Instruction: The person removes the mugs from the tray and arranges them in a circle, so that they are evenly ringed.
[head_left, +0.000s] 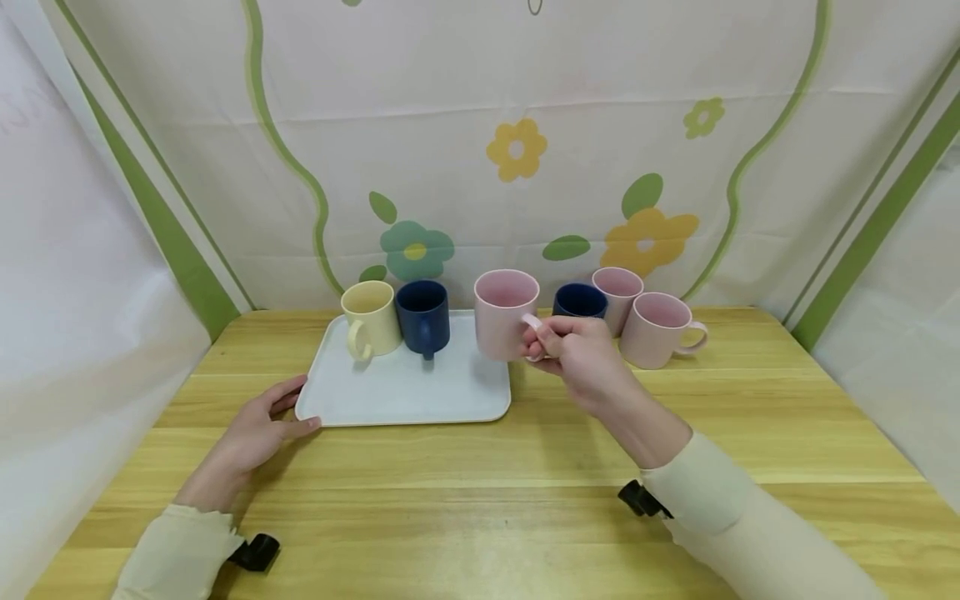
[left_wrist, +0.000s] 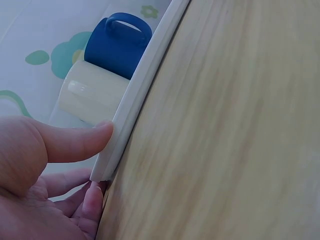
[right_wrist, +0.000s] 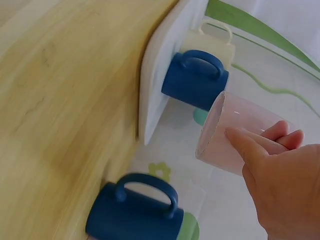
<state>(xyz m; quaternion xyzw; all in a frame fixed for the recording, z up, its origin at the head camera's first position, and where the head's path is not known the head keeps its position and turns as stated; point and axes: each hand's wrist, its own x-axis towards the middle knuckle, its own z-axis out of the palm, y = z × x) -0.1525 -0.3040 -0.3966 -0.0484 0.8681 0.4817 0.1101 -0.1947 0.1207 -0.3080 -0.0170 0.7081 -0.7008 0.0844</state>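
Note:
My right hand (head_left: pixel 581 354) grips a pink mug (head_left: pixel 501 321) by its handle. The mug is upright over the right end of a white tray (head_left: pixel 405 400); in the right wrist view its base (right_wrist: pixel 210 125) shows clear of the tray. On the tray, a cream mug (head_left: pixel 372 321) and a navy blue mug (head_left: pixel 423 321) stand side by side at the back. My left hand (head_left: pixel 258 425) holds the tray's near left corner, thumb (left_wrist: pixel 82 142) at the front rim and fingers round the side.
Right of the tray, another navy mug (head_left: pixel 579 298) stands on the wooden table (head_left: pixel 465 517), partly hidden behind my right hand. Two more pink mugs, one at the back (head_left: pixel 618 287) and one nearer (head_left: pixel 652 333), stand beside it. A flower-printed curtain (head_left: pixel 450 167) rises behind the table.

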